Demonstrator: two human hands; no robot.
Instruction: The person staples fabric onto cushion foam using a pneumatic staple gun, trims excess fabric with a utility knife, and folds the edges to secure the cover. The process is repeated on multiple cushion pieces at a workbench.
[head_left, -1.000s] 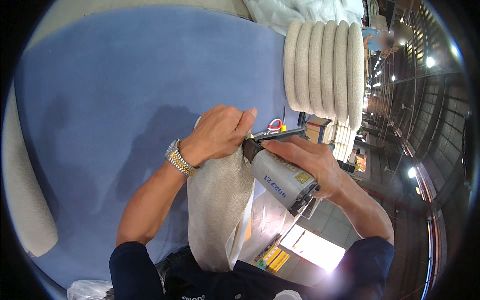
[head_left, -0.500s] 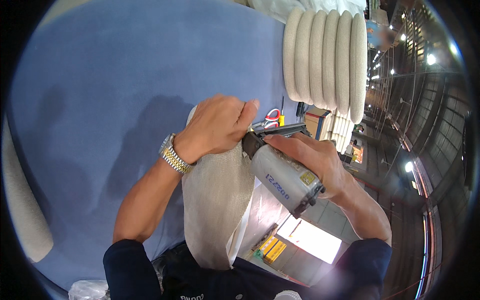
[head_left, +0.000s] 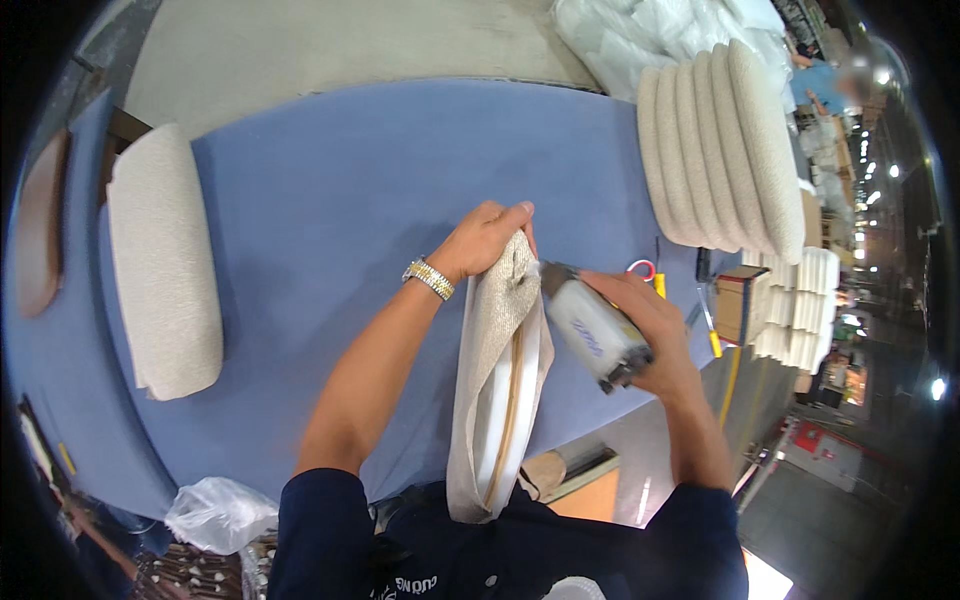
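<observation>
In the head view, the left hand (head_left: 488, 240) is reaching in near the centre of the frame, its thumb and fingers clamping on the upper end of a fabric-wrapped pad (head_left: 470, 400). The pad is standing on end, running down from the centre to the lower middle, its lower end meeting the dark shirt (head_left: 450, 550). Its beige fabric is gaping along the side, and a white inner layer and a brown strip (head_left: 515, 380) are showing through the gap. Right of the pad, the right hand (head_left: 648, 325) is wrapping around a grey power tool (head_left: 590, 325), which is slightly blurred; its dark nose is pointing at the bunched fabric, though whether it is touching cannot be told. A metal watch (head_left: 430, 277) is circling the left wrist.

Beneath, a blue surface (head_left: 400, 150) is spreading across the frame. A beige cushion (head_left: 165, 270) is lying at the left, and a row of similar cushions (head_left: 710, 150) is standing at the upper right. Below that row, red-handled scissors (head_left: 642, 270) are lying near a box (head_left: 742, 305).
</observation>
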